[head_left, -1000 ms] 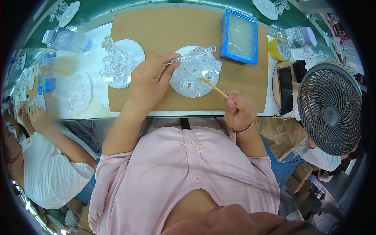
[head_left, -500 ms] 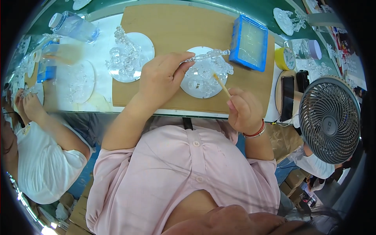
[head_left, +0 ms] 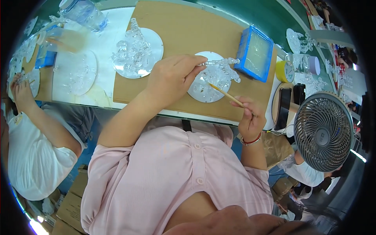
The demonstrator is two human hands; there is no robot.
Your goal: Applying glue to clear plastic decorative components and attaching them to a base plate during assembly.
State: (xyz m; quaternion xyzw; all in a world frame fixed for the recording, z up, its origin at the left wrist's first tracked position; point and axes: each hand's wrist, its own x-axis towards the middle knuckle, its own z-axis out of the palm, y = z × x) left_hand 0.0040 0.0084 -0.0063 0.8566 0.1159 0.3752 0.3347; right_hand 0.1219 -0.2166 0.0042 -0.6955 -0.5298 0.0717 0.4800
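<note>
My left hand [head_left: 175, 80] pinches the end of a clear, knobbly plastic piece [head_left: 224, 62] and holds it level above a round white plate [head_left: 204, 95]. More clear plastic pieces lie on that plate. In my right hand [head_left: 252, 119] is a thin wooden brush [head_left: 228, 95] with a yellowish tip. Its tip points up and left over the plate, below the clear piece and apart from it. Left of my left hand, another white plate [head_left: 157, 45] carries a heap of clear plastic pieces [head_left: 133, 53].
Brown cardboard [head_left: 178, 27] covers the bench. A blue-rimmed tray [head_left: 242, 49], a yellow tape roll [head_left: 284, 71], a phone [head_left: 283, 109] and a grey fan [head_left: 323, 133] are to the right. Clear jars [head_left: 84, 16] stand far left. A person in white [head_left: 41, 156] works at left.
The view has shifted a little. My right hand has moved down and right, and the brush lies flatter, its tip farther left over the plate. My left hand still holds the clear piece.
</note>
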